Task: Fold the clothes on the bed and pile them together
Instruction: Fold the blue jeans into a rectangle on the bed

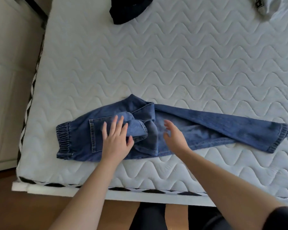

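A pair of blue jeans (214,128) lies sideways near the front edge of the white quilted mattress (156,63). Its elastic waistband points left and its legs stretch to the right. One cuffed leg end is folded back over the seat. My left hand (115,140) rests flat on the seat by the back pocket, fingers spread, touching that folded leg end. My right hand (175,135) hovers just above the legs, fingers apart and holding nothing.
A black garment (128,9) lies at the far edge of the mattress. A grey-white garment (271,7) sits at the far right corner. The mattress edge runs along the left and front, with wooden floor (23,209) below.
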A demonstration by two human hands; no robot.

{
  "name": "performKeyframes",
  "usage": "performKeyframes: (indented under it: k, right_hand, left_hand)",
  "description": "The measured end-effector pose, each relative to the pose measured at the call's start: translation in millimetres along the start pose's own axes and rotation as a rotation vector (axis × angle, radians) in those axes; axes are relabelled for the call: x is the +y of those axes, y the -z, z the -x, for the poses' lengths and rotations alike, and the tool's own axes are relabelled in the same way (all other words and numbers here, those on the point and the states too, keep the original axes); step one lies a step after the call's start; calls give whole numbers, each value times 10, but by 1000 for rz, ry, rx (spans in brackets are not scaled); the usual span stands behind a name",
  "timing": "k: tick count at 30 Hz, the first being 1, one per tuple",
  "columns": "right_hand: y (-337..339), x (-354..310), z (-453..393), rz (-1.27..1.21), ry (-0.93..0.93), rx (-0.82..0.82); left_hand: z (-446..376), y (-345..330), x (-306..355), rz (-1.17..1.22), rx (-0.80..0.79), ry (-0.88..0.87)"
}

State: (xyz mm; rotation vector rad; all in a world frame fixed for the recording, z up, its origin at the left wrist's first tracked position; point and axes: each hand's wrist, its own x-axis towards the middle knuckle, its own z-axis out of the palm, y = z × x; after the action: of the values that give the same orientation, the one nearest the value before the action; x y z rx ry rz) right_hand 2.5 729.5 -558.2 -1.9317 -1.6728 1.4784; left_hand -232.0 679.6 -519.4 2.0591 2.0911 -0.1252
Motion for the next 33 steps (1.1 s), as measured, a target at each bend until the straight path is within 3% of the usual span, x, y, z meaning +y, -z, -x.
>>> performKeyframes:
  k: [2,9,15,19,27,30,33]
  right_hand:
    - [249,258,-33,30,-37,65]
    - [1258,1258,17,229,-118,211]
    - [2008,2088,249,454,-139,253]
    - [2368,2590,357,566,-157,232]
    - [2942,3303,388,793,-133,232]
    - [3146,3384,302,726,-102,242]
    - [3310,3341,117,331,-223,299]
  left_hand:
    - [-119,-71,282,10,14,-109]
    - [-630,-435,1451,113,-182,-394]
    - [-1019,-735,2592,203,-367,-487]
    - [-1160,-947,3303,35,-383,-670]
    - [-1239,-1259,4381,-150,-340,-824]
    - [-1248,-1245,4557,-121,-320,-823]
    - [-1258,-1130,4652,115,-218,-728]
